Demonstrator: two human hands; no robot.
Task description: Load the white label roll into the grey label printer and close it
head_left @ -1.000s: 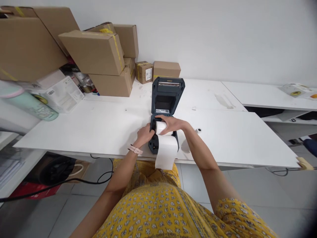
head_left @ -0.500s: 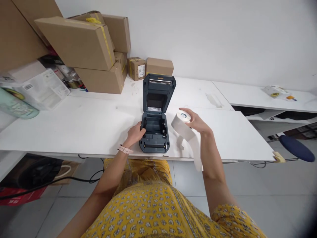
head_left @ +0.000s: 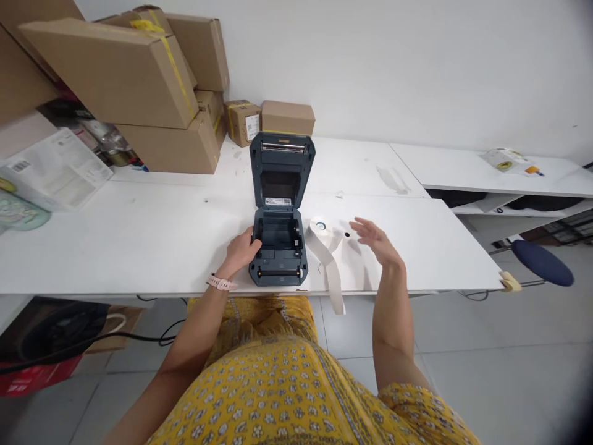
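A dark label printer [head_left: 277, 253] stands on the white table with its lid [head_left: 280, 162] raised and its inner bay without a roll. My left hand [head_left: 241, 252] grips the printer's left side, the thumb over the rim and the other fingers partly hidden behind the edge. Just right of the printer, a roll of white labels [head_left: 319, 240] rests on the table. Its loose strip [head_left: 335, 285] hangs over the front edge. My right hand [head_left: 376, 242] hovers to the right of the roll, apart from it, fingers stretched out and holding nothing.
Cardboard boxes [head_left: 152, 83] are stacked at the back left, with two smaller boxes [head_left: 287, 117] behind the printer. A clear plastic package [head_left: 60, 170] and a green bottle [head_left: 23, 211] lie at far left. Cables [head_left: 139, 337] hang below the table. A blue padded seat [head_left: 542, 262] is at right.
My right hand has let go of the label roll and moved away to the right. The roll now rests on the table. My left hand stays on the printer; the view has shifted slightly.
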